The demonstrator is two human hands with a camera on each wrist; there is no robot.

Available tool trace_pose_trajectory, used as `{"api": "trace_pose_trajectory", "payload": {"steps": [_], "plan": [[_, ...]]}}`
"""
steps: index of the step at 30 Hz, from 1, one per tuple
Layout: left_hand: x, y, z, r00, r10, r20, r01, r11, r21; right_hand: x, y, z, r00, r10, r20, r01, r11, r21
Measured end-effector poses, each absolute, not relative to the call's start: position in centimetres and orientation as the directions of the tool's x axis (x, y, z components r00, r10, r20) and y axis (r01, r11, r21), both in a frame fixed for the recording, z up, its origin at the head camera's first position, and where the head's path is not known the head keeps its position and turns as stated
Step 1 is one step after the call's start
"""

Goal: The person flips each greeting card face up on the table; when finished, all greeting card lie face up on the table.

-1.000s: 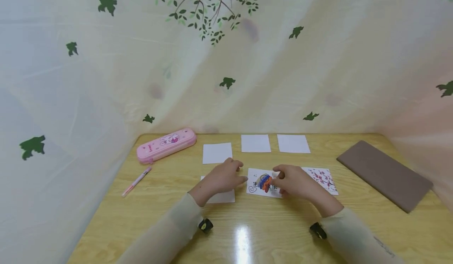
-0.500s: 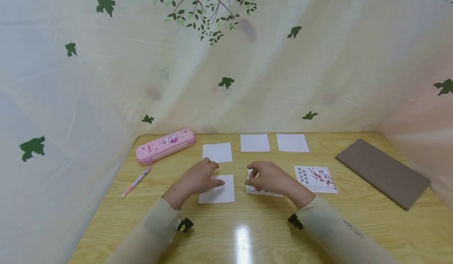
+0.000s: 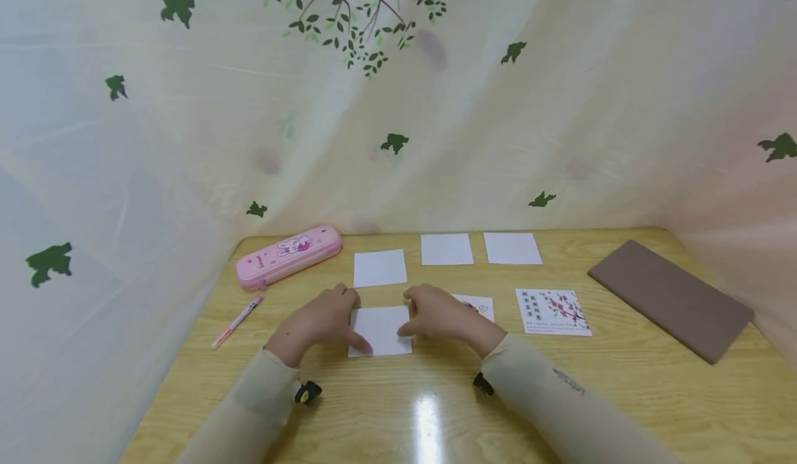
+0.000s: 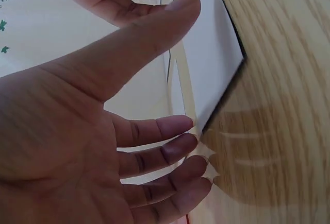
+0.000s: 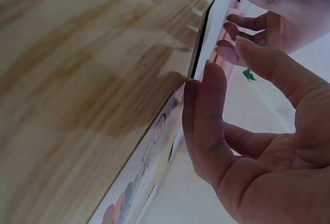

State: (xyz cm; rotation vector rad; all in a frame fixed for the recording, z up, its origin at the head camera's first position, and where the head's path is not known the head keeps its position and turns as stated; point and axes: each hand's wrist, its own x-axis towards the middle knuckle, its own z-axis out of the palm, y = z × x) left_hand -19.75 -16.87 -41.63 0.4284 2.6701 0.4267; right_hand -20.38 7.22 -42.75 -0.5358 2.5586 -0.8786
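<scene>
A blank white card point(image 3: 381, 329) lies on the table between both hands in the head view. My left hand point(image 3: 320, 322) is at its left side, the thumb over the card and the fingers beyond its edge in the left wrist view. At its right side is my right hand point(image 3: 438, 315), fingertips at the card's edge and thumb apart from it in the right wrist view. Neither hand pinches the card. A card with a colourful drawing point(image 3: 482, 305) is partly hidden behind the right hand. Farther right lies a card with red blossoms point(image 3: 554, 312).
Three more blank cards, one of them the left card point(image 3: 380, 268), lie along the back. A pink pencil case point(image 3: 289, 256) and a pen point(image 3: 238, 321) are at the left. A flat brown board point(image 3: 672, 301) lies at the right on the wooden table point(image 3: 529, 388).
Both hands have moved left. The right hand has left the card with the drawing and come to the blank card's right edge; the left hand has drawn back to its left edge.
</scene>
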Motion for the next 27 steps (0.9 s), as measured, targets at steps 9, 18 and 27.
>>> {"api": "trace_pose_trajectory", "payload": {"steps": [9, 18, 27], "plan": [[-19.9, -18.2, -42.4, -0.861, 0.377, -0.341, 0.239, 0.892, 0.383, -20.3, 7.1, -43.5, -0.852, -0.462, -0.245, -0.254, 0.774, -0.580], [-20.0, -18.5, -42.8, -0.863, 0.386, -0.326, 0.246, 0.884, 0.396, -20.2, 7.1, -43.1, -0.853, -0.449, -0.266, -0.224, 0.775, -0.591], [-20.1, -18.5, -42.9, -0.860, 0.388, -0.331, 0.241, 0.881, 0.406, -20.2, 7.0, -43.0, -0.858, -0.438, -0.267, -0.186, 0.751, -0.633]]}}
